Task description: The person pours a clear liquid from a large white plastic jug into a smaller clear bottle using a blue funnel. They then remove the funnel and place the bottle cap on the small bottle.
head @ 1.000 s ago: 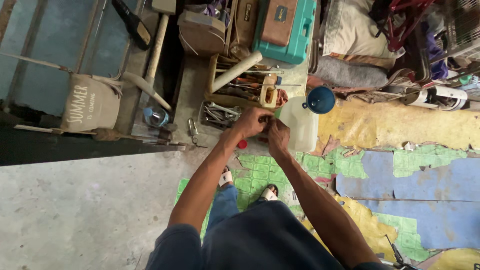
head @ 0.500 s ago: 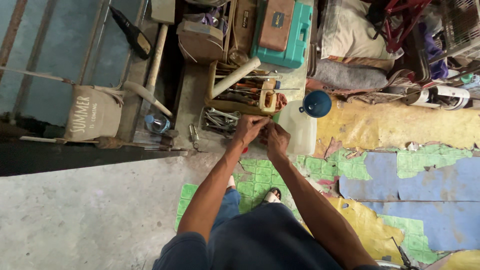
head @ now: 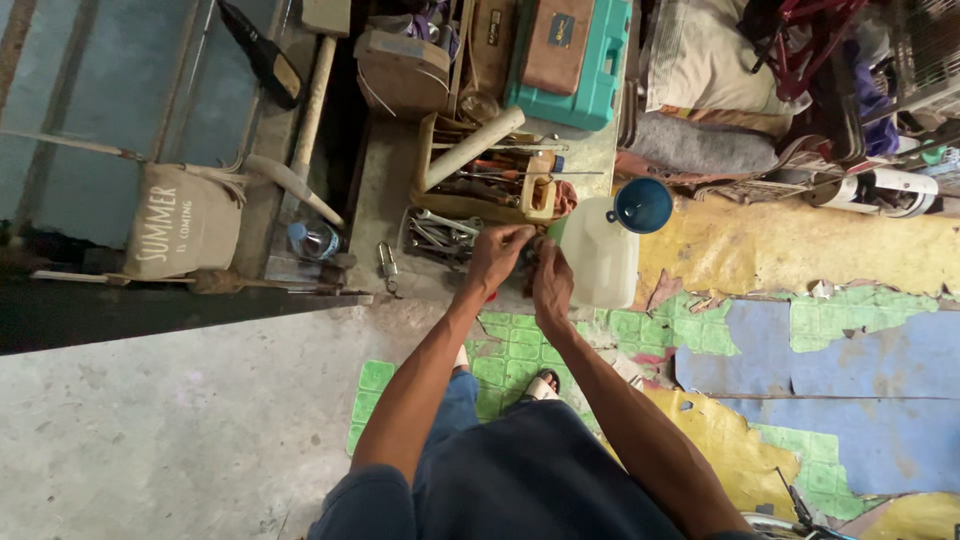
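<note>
The two hands stay close together, just as a moment ago, so the fiddly work goes on. The left hand (head: 497, 257) and the right hand (head: 551, 283) pinch something small between them, just above the floor; I cannot tell what. Wrenches (head: 437, 237) lie just left. A white jug (head: 601, 262) with a blue funnel (head: 640, 204) stands right.

Both hands (head: 522, 268) by wrenches (head: 437, 235).
</note>
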